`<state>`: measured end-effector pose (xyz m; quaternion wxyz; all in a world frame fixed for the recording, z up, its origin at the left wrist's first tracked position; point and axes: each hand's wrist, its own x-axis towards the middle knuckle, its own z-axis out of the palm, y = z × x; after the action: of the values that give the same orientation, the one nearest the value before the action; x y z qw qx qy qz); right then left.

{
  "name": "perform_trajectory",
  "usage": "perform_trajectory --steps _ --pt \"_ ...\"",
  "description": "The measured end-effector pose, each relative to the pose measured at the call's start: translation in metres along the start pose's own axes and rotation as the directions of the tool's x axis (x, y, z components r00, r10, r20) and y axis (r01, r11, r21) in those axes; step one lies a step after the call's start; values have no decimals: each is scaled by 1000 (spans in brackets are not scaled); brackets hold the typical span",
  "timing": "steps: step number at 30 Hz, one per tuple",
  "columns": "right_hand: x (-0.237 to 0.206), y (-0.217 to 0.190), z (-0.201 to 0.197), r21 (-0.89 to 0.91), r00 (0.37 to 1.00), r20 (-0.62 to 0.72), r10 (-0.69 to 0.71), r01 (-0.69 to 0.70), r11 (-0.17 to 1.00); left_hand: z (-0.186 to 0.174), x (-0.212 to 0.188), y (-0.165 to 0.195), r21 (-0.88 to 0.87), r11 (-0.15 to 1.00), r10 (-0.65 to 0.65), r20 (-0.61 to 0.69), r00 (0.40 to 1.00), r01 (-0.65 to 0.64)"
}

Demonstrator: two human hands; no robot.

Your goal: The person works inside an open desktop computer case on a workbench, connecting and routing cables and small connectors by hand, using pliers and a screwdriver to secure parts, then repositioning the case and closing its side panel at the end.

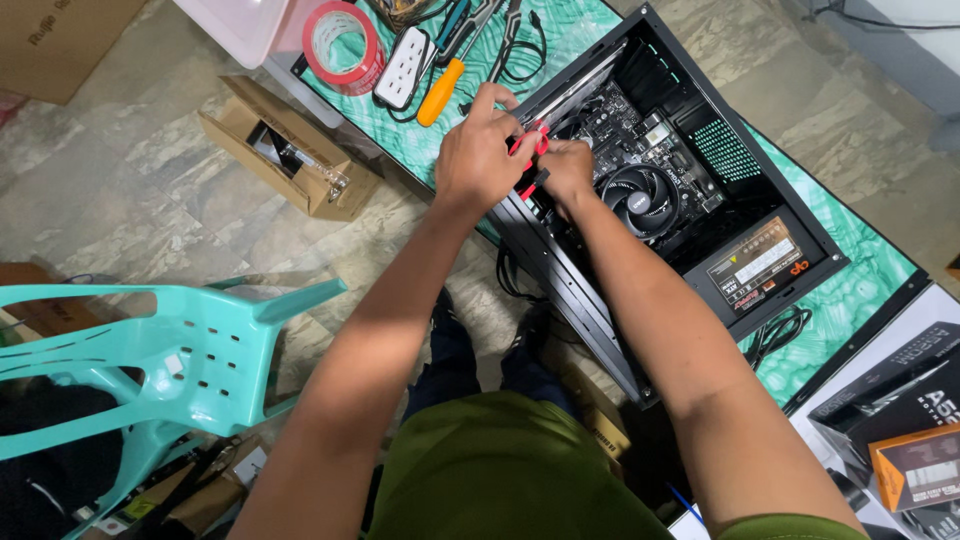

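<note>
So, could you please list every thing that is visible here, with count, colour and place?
computer case: one, black, open, lying on the green table
table: one, green marbled, upper right
CPU cooler fan: one, black, inside the case
power supply: one, black, lower end of the case
red-handled tool: one, between both hands
tape roll: one, red, top edge
power strip: one, white, beside the tape
screwdriver: one, orange handle, on the table
cardboard box: one, brown, open, on the floor
plastic chair: one, turquoise, left
left hand: one, on the tool
right hand: one, at the case edge
</note>
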<state>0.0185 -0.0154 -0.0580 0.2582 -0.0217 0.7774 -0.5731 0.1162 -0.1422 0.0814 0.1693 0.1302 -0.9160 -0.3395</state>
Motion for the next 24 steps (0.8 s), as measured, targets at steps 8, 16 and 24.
perform_trajectory --steps 8,16,24 --pt "5 -2 -2 38 999 8 47 -47 998 -1 -2 2 -7 999 39 -23 999 -39" --pt "8 -3 -2 101 996 45 74 -78 992 -2 -3 6 -52 997 54 -64 996 -58" --pt "6 -10 2 -5 995 -31 91 -92 996 -2 0 3 -29 999 22 -53 998 -23"
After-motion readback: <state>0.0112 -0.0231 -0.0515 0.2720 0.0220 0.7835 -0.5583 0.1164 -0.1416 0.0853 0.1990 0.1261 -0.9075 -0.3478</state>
